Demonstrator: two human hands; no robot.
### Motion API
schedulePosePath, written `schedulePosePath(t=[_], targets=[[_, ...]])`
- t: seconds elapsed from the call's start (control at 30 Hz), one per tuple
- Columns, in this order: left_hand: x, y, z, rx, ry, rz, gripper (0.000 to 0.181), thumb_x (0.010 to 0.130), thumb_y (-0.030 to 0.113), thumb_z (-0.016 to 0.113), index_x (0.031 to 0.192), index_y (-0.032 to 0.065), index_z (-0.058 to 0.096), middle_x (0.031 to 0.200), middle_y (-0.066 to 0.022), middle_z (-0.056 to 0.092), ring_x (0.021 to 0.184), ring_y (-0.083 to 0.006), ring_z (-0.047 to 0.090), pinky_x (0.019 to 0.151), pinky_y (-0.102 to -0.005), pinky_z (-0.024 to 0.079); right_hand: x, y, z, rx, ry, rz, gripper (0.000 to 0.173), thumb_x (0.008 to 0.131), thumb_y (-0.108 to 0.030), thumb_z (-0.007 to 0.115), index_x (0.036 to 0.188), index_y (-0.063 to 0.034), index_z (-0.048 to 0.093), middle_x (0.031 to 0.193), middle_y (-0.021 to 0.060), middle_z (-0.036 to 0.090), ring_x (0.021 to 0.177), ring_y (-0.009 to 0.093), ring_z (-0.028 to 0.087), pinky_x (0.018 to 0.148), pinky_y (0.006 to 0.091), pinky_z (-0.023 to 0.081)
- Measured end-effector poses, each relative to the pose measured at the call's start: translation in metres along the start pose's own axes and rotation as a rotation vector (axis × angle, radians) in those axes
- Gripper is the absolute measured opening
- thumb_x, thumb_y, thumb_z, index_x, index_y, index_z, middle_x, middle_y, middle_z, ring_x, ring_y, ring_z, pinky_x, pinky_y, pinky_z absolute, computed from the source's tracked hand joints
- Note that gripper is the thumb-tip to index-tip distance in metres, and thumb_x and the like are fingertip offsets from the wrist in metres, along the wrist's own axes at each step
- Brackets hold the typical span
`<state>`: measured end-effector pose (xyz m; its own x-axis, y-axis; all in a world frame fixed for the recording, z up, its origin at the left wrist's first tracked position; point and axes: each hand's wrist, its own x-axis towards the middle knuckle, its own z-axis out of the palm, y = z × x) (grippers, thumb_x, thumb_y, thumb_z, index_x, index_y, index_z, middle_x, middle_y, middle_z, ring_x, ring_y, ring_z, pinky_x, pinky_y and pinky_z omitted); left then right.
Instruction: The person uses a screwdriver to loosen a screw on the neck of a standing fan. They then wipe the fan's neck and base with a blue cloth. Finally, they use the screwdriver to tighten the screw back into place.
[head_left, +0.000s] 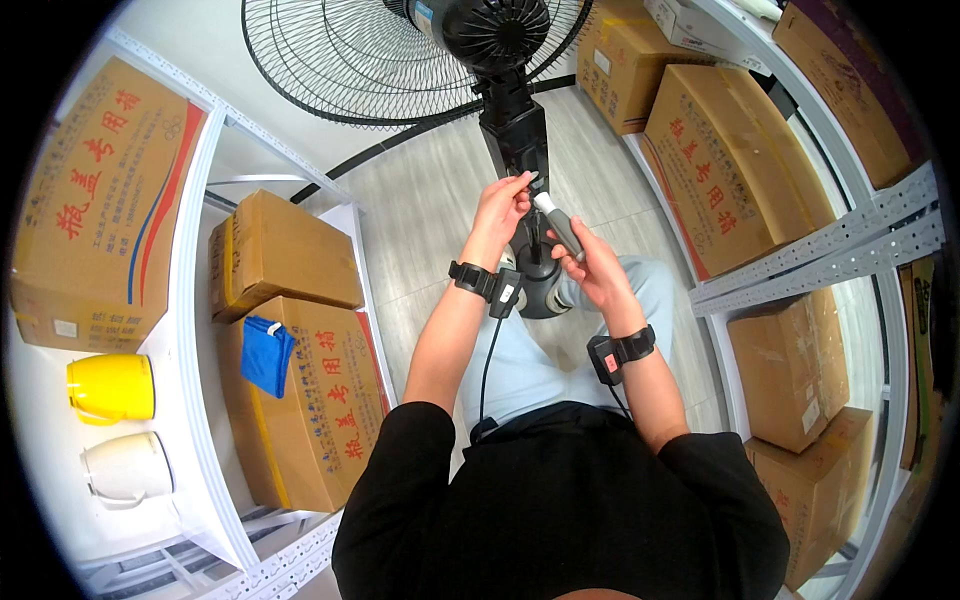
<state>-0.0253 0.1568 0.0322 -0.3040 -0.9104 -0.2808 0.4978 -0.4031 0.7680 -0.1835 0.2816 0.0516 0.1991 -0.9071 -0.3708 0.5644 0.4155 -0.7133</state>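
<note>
My right hand (596, 262) grips a hand tool with a grey handle (564, 231) and a white end (544, 202). The white end points up and left, towards my left hand. My left hand (501, 210) has its thumb and forefinger brought together in front of the black fan post (517, 139). A pale speck shows at those fingertips; whether it is a small part or a fingernail I cannot tell. Above both hands is the black motor housing (495, 34) of a standing fan, with its wire guard (352, 67) behind. The round fan base (538, 281) stands on the floor between my feet.
Shelves with cardboard boxes (292, 255) flank me on the left, more boxes (735, 165) on the right. A blue folded cloth (266, 356) lies on one left box. A yellow jug (112, 388) and a white jug (131, 469) sit on the left shelf (191, 450).
</note>
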Motion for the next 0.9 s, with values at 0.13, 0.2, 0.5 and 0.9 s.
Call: schedulePosePath(t=[0.13,0.2,0.5,0.9], targets=[[-0.004,-0.002,0.009,-0.024,-0.008,-0.036,0.016,0.086,0.016,0.068,0.081,0.0038,0.059,0.072,0.0003,0.053,0.060,-0.0057,0.048,0.049,-0.0179,0.037,0.003,0.005,0.006,-0.235,0.098,-0.147,0.047,0.096,-0.042,0.049,0.107,0.0022,0.060,0.070,0.0042,0.062,0.050,0.006,0.048,0.043,0.0177,0.034],[-0.006,-0.003,0.011,-0.034,-0.018,-0.024,0.016,0.086,0.016,0.068,0.082,0.0027,0.059,0.074,-0.0015,0.055,0.060,-0.0062,0.048,0.048,-0.0185,0.037,0.003,0.007,0.009,-0.396,0.189,-0.241,0.043,0.093,-0.040,0.054,0.105,0.0010,0.061,0.072,0.0049,0.063,0.052,0.007,0.051,0.045,0.0203,0.037],[-0.001,-0.004,0.005,0.008,-0.027,-0.015,0.015,0.086,0.015,0.068,0.082,0.0056,0.058,0.073,-0.0005,0.056,0.059,-0.0050,0.047,0.048,-0.0181,0.036,-0.002,0.013,0.010,-0.841,0.370,-0.541,0.037,0.089,-0.035,0.061,0.108,-0.0034,0.062,0.078,0.0099,0.067,0.059,0.013,0.062,0.052,0.0295,0.049],[0.000,-0.005,0.008,0.018,-0.051,-0.035,0.014,0.086,0.015,0.067,0.084,0.0033,0.059,0.074,-0.0015,0.055,0.060,-0.0050,0.046,0.047,-0.0179,0.035,0.005,0.004,0.007,-0.962,0.330,-0.349,0.046,0.091,-0.043,0.054,0.108,-0.0017,0.063,0.070,0.0060,0.066,0.052,0.010,0.057,0.047,0.0244,0.044]])
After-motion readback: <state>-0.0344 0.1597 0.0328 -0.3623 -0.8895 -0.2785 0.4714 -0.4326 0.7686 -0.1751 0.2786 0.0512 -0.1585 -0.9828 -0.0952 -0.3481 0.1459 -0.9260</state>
